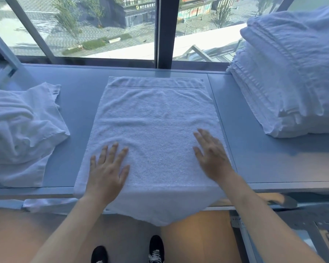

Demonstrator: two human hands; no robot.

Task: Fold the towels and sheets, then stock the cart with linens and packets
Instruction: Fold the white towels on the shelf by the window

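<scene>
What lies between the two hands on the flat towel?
In the head view, only bare towel lies between the left hand and the right hand; both hands rest flat on it.

At your 12 o'clock, the window point(87, 25) overlooks a street; your black shoes point(156, 249) stand at 6 o'clock.

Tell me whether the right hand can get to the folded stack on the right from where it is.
Probably yes. The right hand lies flat on the spread towel, holding nothing, and only bare counter lies between it and the folded stack.
</scene>
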